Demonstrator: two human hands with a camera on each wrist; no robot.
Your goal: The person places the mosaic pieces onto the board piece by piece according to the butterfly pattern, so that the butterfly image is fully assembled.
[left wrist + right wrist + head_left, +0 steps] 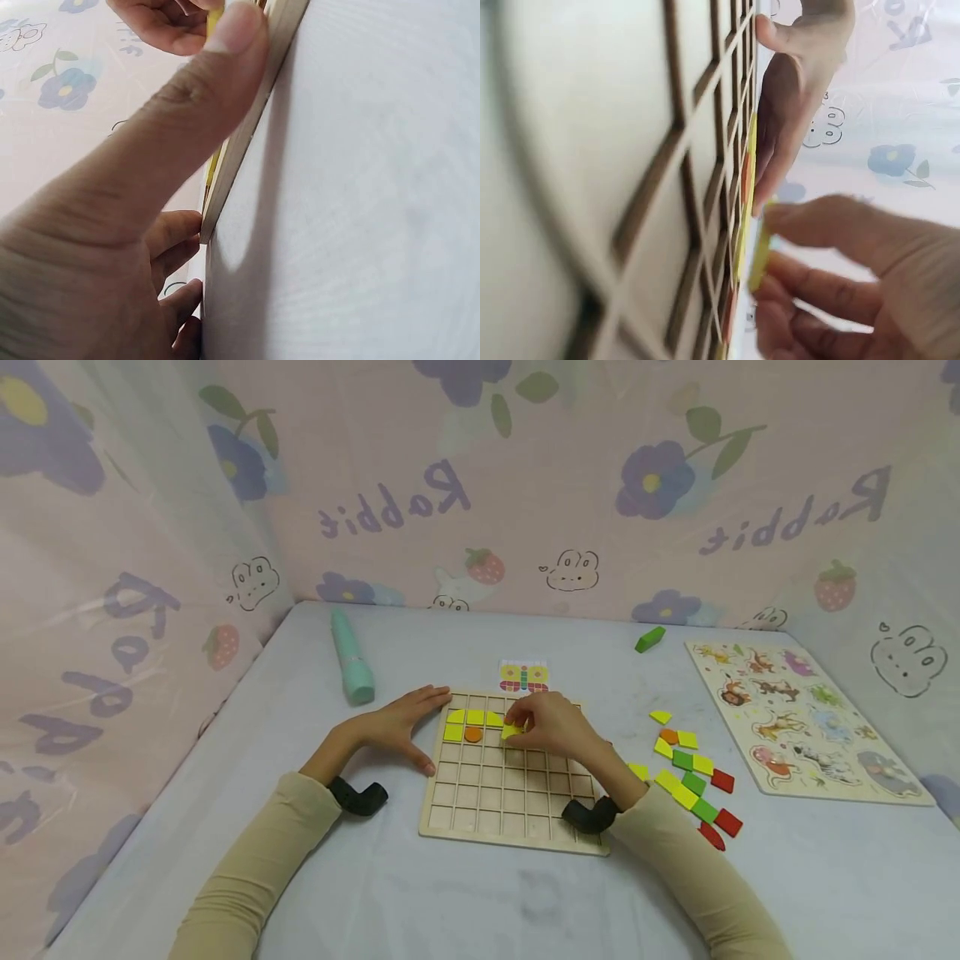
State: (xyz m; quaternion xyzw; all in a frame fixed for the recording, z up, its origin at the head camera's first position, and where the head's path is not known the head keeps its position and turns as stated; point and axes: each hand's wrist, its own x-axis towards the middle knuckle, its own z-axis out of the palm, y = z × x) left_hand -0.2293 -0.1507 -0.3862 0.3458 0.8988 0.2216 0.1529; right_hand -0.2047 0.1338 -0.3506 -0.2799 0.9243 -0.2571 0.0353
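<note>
So both my arms are reaching in from the near corners, beige sleeves (262,852) angled inward, with a black curved piece (363,797) on each wrist. My left hand (393,725) is spread wide at the left side of the wooden grid board (491,777), wrist bent so the fingers stretch along toward the far left corner and the thumb points back down the side. From the left wrist view the thumb tip is up against the board's edge and fingertips meet it further along; that hand isn't gripping anything.

My right hand (561,724) is the busy one: it comes in over the board from the right, fingers curled, pinching a yellow piece (510,732) between thumb and fingertips. The right wrist view has that piece tilted just above the grid, right of the orange disc (473,735) that sits in a cell there. Yellow pieces (475,717) lie in cells beside the disc, up in the far left part.

Just past the far edge there's a butterfly card (524,676), and off to the right of my right forearm a scatter of loose colored pieces (693,783) lies on the white surface (360,885).
</note>
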